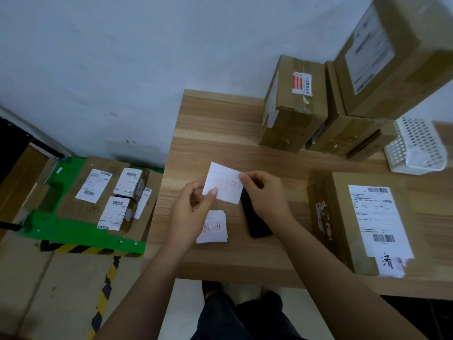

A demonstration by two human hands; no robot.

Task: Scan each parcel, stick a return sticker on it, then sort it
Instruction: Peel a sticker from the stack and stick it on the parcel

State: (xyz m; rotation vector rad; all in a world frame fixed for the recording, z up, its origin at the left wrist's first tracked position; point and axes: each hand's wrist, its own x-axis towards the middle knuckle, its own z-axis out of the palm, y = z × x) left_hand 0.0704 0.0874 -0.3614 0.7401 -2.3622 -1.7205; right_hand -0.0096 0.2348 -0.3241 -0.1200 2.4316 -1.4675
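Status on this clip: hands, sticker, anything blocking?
Left hand, right hand pinch one return sticker over table. Sticker stack, black scanner lie beneath. Parcel at right, unobstructed.

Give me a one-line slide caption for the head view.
Left hand and right hand pinch a return sticker near the sticker stack and black device, labelled parcel waiting on the table.

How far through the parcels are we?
Done, apparently: labelled parcels lie on the green cart. In hand: left hand and right hand pinch a return sticker above the sticker stack, scanner lying beside. Left: sticking it on the near parcel, sorting it, then likely the boxes at the back.
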